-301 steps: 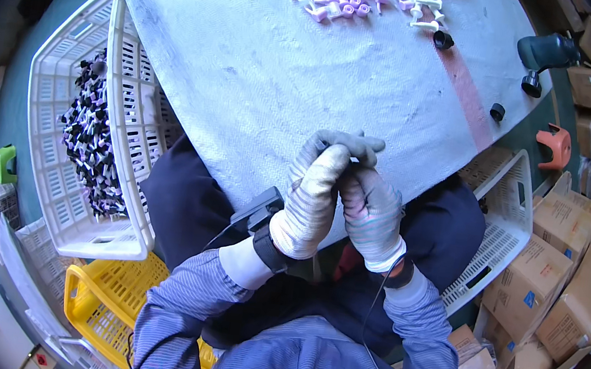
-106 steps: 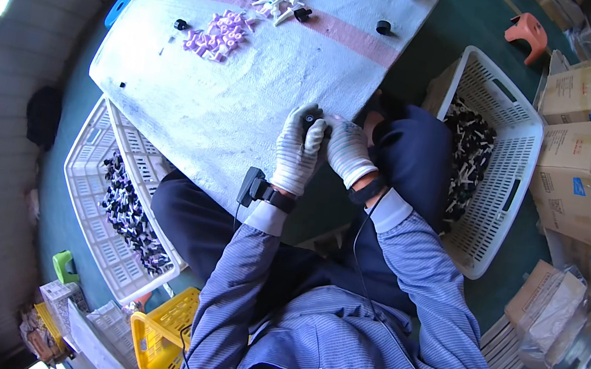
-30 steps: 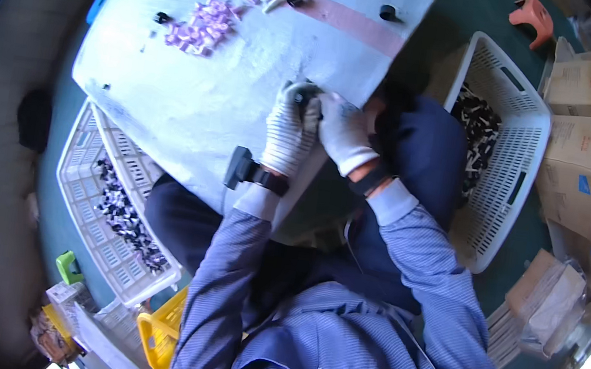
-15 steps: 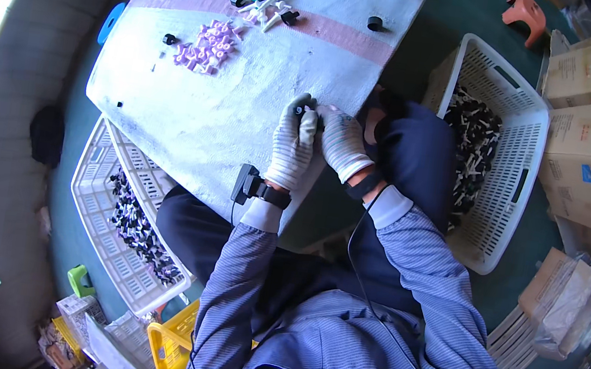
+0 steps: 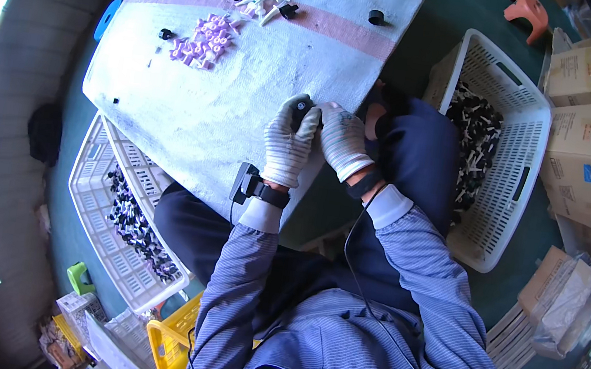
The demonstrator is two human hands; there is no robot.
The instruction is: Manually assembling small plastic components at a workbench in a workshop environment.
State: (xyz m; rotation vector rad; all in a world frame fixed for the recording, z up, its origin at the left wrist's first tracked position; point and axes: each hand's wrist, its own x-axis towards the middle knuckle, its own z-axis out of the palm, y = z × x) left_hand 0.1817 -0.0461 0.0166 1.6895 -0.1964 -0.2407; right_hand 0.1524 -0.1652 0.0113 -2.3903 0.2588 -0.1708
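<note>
Over the near right part of the table, my two gloved hands meet. A small round black plastic cap point(image 5: 303, 106) sits pinched between thumb and fingers of my left hand point(image 5: 287, 142), which is closed on it. My right hand point(image 5: 342, 140) is closed close beside the cap, its fingertips pressed together; anything held there is too small to make out. Farther off on the table lies a heap of small lilac plastic pieces point(image 5: 204, 42). Beyond it is a loose group of white stemmed pieces point(image 5: 260, 8) and black caps point(image 5: 288, 11).
The pale table point(image 5: 200, 112) carries a few stray black pieces. A white crate point(image 5: 506, 175) with many black-and-white pieces stands at right; another crate point(image 5: 86, 190) with similar pieces is at lower left. Cardboard boxes point(image 5: 577, 139) line the right side. A yellow crate point(image 5: 166, 347) is near my left arm.
My left hand has turned a little, so more of the black cap's round face shows. My right hand stays beside it, its fingers slightly shifted.
</note>
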